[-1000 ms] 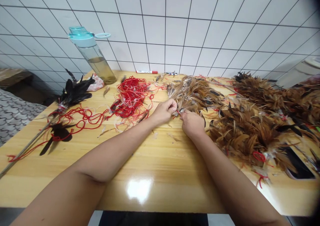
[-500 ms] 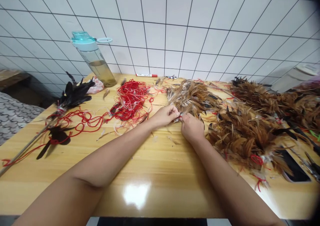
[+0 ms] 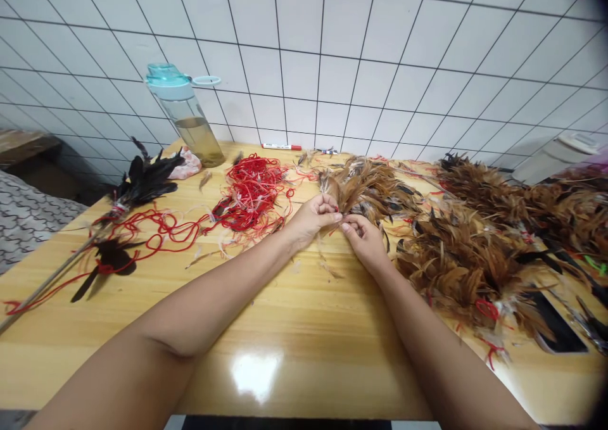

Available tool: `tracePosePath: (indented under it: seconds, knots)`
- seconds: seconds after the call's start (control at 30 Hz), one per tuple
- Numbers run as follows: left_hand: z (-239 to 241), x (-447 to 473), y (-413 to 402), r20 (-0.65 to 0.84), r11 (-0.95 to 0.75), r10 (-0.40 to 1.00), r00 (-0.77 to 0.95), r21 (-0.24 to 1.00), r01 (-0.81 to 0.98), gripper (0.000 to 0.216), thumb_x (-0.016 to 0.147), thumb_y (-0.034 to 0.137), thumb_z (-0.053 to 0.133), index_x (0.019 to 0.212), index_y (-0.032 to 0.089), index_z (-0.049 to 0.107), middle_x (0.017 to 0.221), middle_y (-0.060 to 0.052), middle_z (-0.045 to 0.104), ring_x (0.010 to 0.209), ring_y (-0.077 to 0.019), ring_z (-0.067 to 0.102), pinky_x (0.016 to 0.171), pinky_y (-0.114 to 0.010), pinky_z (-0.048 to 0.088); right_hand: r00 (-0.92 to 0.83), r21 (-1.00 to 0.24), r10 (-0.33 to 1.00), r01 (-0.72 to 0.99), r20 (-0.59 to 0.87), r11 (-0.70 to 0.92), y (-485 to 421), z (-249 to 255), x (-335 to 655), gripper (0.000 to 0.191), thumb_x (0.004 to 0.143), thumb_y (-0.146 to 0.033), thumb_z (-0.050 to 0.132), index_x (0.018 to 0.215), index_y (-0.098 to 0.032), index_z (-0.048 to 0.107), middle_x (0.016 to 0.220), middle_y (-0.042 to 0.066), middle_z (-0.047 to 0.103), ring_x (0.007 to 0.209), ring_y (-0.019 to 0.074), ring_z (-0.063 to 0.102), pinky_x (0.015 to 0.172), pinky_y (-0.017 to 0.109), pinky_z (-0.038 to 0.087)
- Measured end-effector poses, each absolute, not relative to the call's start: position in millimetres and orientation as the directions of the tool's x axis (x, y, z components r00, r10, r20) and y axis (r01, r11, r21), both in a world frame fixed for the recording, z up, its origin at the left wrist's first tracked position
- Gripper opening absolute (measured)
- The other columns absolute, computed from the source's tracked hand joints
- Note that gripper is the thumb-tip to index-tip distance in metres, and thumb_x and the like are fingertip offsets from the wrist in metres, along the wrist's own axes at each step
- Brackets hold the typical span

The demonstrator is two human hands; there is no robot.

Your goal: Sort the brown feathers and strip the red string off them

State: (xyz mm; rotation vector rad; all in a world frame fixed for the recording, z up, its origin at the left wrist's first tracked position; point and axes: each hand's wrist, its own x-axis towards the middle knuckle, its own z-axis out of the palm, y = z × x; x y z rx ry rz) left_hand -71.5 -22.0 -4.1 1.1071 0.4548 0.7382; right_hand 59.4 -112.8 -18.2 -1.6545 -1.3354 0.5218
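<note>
Near the middle of the table, my left hand (image 3: 312, 221) is closed in a pinch on the pale base of some brown feathers (image 3: 350, 192), which fan up and away from me. A speck of red shows at its fingertips. My right hand (image 3: 367, 239) meets it there, thumb and forefinger pinched at the same quill ends; the exact contact is too small to make out. Just behind the hands spreads a loose pile of brown and dark feathers (image 3: 396, 192). To the left sits a tangled heap of red string (image 3: 254, 192).
On the left lies a stick (image 3: 57, 278) with black feathers (image 3: 147, 177) tied on, beside a water bottle (image 3: 197, 132). Bundles of brown feathers (image 3: 465, 252), a phone (image 3: 558, 322) and scissors (image 3: 591, 322) lie right. A red marker (image 3: 282, 147) rests by the tiled wall.
The brown feathers between my hands now stand more upright and fanned. My right hand has turned from a knuckles-up fist to a thumb-and-finger pinch. The view has shifted slightly.
</note>
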Motion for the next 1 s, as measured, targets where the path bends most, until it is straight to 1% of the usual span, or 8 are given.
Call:
tracePosePath:
  seconds: [0.1, 0.27, 0.4, 0.53, 0.63, 0.73, 0.83, 1.0]
  knots:
    - [-5, -68, -30, 0.039, 0.272, 0.722, 0.69, 0.902, -0.335, 0.041, 0.058, 0.022, 0.079, 0.083, 0.016, 0.047, 0.066, 0.007, 0.053, 0.058, -0.0044, 0.052, 0.059, -0.018, 0.042, 0.313, -0.879, 0.924, 0.475, 0.22, 0.048, -111, -19, 59, 0.032, 0.077, -0.045, 0.053, 0.091, -0.017, 0.062, 0.064, -0.002, 0.054, 0.059, 0.0125, 0.047, 0.058, 0.025, 0.041]
    - [-8, -67, -30, 0.065, 0.227, 0.728, 0.683, 0.916, -0.33, 0.039, 0.059, 0.022, 0.078, 0.083, 0.017, 0.048, 0.067, 0.007, 0.052, 0.058, -0.004, 0.051, 0.057, -0.017, 0.04, 0.278, -0.854, 0.922, 0.512, 0.268, 0.093, -111, -18, 60, 0.023, 0.079, -0.039, 0.051, 0.076, -0.018, 0.061, 0.078, 0.003, 0.063, 0.075, 0.0154, 0.056, 0.074, 0.029, 0.045]
    - [-7, -69, -26, 0.056, 0.232, 0.707, 0.705, 0.923, -0.307, 0.04, 0.062, 0.024, 0.078, 0.087, 0.017, 0.047, 0.067, 0.007, 0.052, 0.054, -0.0045, 0.049, 0.052, -0.017, 0.039, 0.3, -0.819, 0.908, 0.569, 0.291, 0.075, -112, -18, 56, 0.022, 0.081, -0.036, 0.049, 0.073, -0.018, 0.059, 0.074, 0.002, 0.061, 0.07, 0.0142, 0.053, 0.07, 0.027, 0.044]
    - [-4, -72, -23, 0.078, 0.205, 0.733, 0.676, 0.922, -0.328, 0.041, 0.061, 0.023, 0.078, 0.088, 0.016, 0.048, 0.067, 0.007, 0.052, 0.057, -0.0046, 0.051, 0.057, -0.018, 0.041, 0.313, -0.785, 0.915, 0.62, 0.255, 0.006, -113, -20, 51, 0.023, 0.084, -0.037, 0.048, 0.087, -0.018, 0.06, 0.066, -0.002, 0.055, 0.06, 0.0126, 0.049, 0.061, 0.024, 0.041]
    - [-1, -73, -22, 0.086, 0.187, 0.738, 0.669, 0.927, -0.325, 0.037, 0.063, 0.023, 0.075, 0.087, 0.016, 0.048, 0.068, 0.006, 0.052, 0.06, -0.0049, 0.051, 0.059, -0.018, 0.041, 0.256, -0.666, 0.942, 0.744, 0.217, -0.049, -115, -18, 47, 0.022, 0.085, -0.033, 0.049, 0.097, -0.018, 0.06, 0.072, 0.0, 0.059, 0.067, 0.0143, 0.053, 0.064, 0.025, 0.041]
    - [2, -73, -22, 0.084, 0.141, 0.784, 0.616, 0.941, -0.308, 0.033, 0.064, 0.022, 0.072, 0.086, 0.017, 0.048, 0.068, 0.006, 0.05, 0.06, -0.0046, 0.049, 0.059, -0.018, 0.039, 0.15, -0.492, 0.979, 0.869, 0.138, -0.064, -119, -11, 39, 0.019, 0.087, -0.027, 0.047, 0.097, -0.02, 0.061, 0.095, 0.004, 0.066, 0.085, 0.0164, 0.058, 0.074, 0.027, 0.041]
    - [7, -74, -22, 0.088, 0.098, 0.839, 0.538, 0.947, -0.307, 0.032, 0.063, 0.021, 0.069, 0.085, 0.018, 0.047, 0.067, 0.007, 0.047, 0.059, -0.0047, 0.046, 0.057, -0.018, 0.036, 0.076, -0.332, 0.995, 0.942, 0.069, -0.049, -121, -5, 31, 0.02, 0.09, -0.026, 0.045, 0.103, -0.021, 0.06, 0.105, 0.006, 0.066, 0.097, 0.0182, 0.058, 0.081, 0.028, 0.04]
    - [20, -76, -26, 0.119, 0.082, 0.836, 0.535, 0.938, -0.336, 0.035, 0.061, 0.019, 0.07, 0.084, 0.019, 0.043, 0.069, 0.007, 0.048, 0.061, -0.0059, 0.047, 0.058, -0.019, 0.037, 0.051, -0.233, 0.997, 0.972, 0.056, -0.037, -123, -3, 27, 0.025, 0.092, -0.027, 0.04, 0.109, -0.02, 0.057, 0.107, 0.008, 0.066, 0.099, 0.0204, 0.059, 0.083, 0.03, 0.042]
